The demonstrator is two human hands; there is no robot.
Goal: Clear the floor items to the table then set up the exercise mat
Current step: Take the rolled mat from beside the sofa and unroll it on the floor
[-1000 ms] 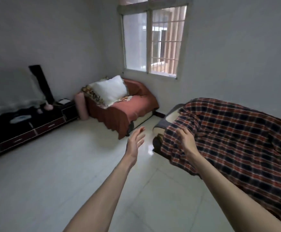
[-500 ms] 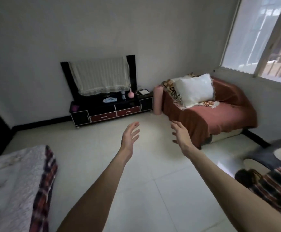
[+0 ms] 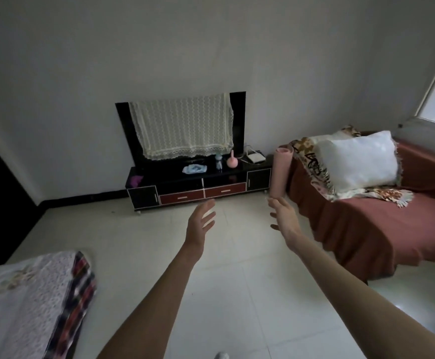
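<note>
While it stands upright on the floor, the rolled pink exercise mat (image 3: 280,173) sits between the right end of the black TV stand (image 3: 200,183) and the red-covered sofa (image 3: 382,218), touching the sofa's corner. Both arms reach forward over the pale tiled floor (image 3: 138,244), palms turned toward each other: the left hand (image 3: 200,224) has its fingers spread and holds nothing, and the right hand (image 3: 283,216) is likewise spread and empty, just short of the mat's foot. On the stand's top surface lie a pink vase (image 3: 232,160), a small bottle (image 3: 219,161), a blue cloth (image 3: 195,169) and a white box (image 3: 255,158). A lace cloth (image 3: 182,130) drapes the television. A white pillow (image 3: 358,161) rests on the sofa
</note>
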